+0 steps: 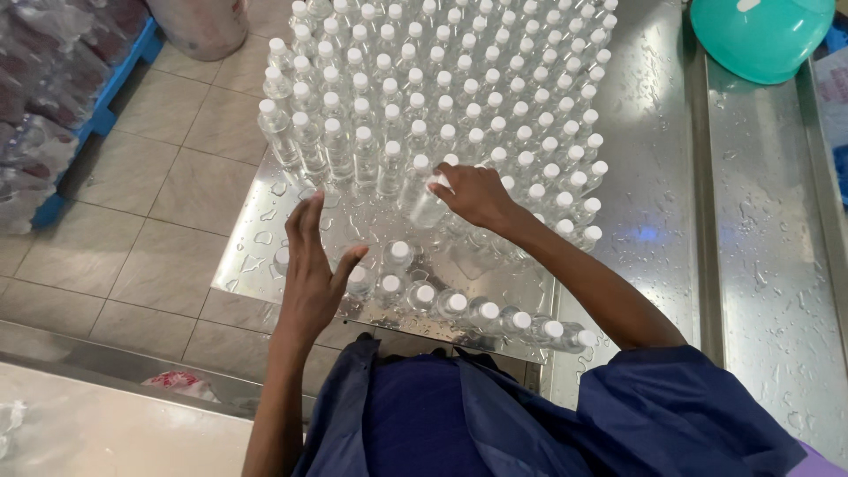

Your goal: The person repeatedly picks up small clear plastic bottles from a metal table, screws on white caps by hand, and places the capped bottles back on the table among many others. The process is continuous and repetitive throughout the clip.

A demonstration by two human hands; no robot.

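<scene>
Several clear plastic bottles with white caps (442,97) stand packed in rows on a wet steel table (654,177). My right hand (475,193) grips the top of one tilted bottle (427,205) at the front of the block. My left hand (314,269) hovers open, fingers spread, over the wet table surface just in front of the block. A single row of capped bottles (459,305) lines the near table edge below both hands, with one bottle (398,254) standing alone behind it.
A teal plastic basin (761,35) sits upside down at the far right. Shrink-wrapped bottle packs (35,124) lie on a blue pallet at the left. The tiled floor (168,203) shows beside the table; a steel ledge (106,424) runs below left.
</scene>
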